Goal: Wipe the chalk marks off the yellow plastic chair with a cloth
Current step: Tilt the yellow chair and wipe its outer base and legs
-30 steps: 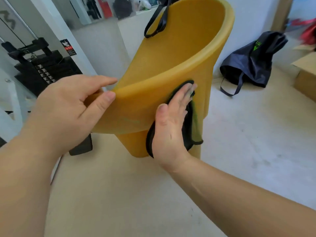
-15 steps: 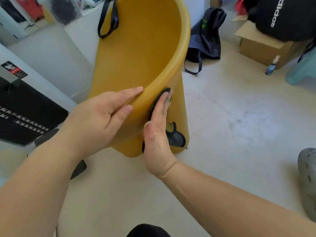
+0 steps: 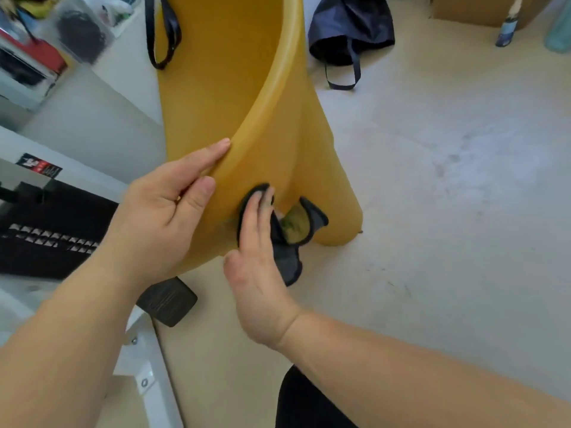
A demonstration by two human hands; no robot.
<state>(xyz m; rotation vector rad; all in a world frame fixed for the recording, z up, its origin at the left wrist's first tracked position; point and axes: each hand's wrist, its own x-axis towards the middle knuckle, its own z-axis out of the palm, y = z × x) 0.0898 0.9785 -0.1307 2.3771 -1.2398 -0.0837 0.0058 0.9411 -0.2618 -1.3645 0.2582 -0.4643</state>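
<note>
chair (image 3: 234,88) runs up the frame's centre from my hands; my left hand (image 3: 163,217) pinches its rim, my right hand (image 3: 256,242), flat and nearer the base, presses the cloth (image 3: 287,257) against its outer side.

yellow plastic chair (image 3: 247,88): smooth, glossy, tilted, upper centre of frame, leg on floor | cloth (image 3: 287,242): dark with black edging, crumpled, pressed against chair's outer side, centre frame
</note>
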